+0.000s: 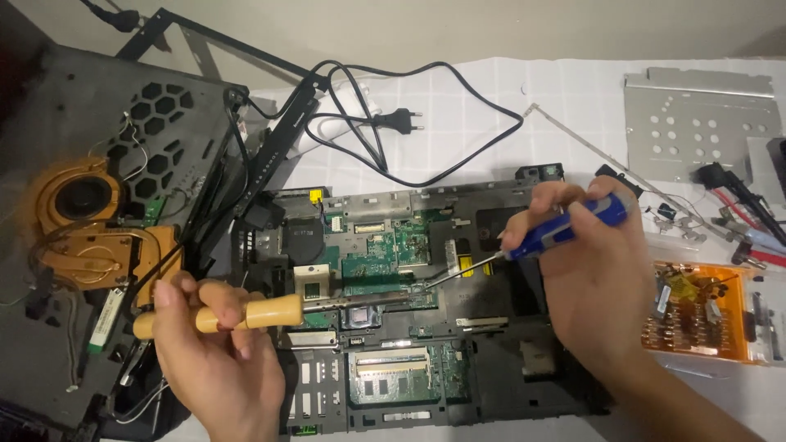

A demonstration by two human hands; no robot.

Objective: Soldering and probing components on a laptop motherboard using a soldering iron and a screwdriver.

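An opened laptop base with its green motherboard exposed lies in front of me. My left hand grips a tool with a pale wooden handle, whose metal shaft points right onto the board's middle. My right hand holds a screwdriver with a blue handle; its thin shaft slants down-left, and its tip meets the board close to the other tool's tip, near the centre of the motherboard.
A copper heatsink with fan rests on a dark perforated panel at left. A black power cable with plug loops behind the laptop. An orange bit case and a perforated metal plate sit at right.
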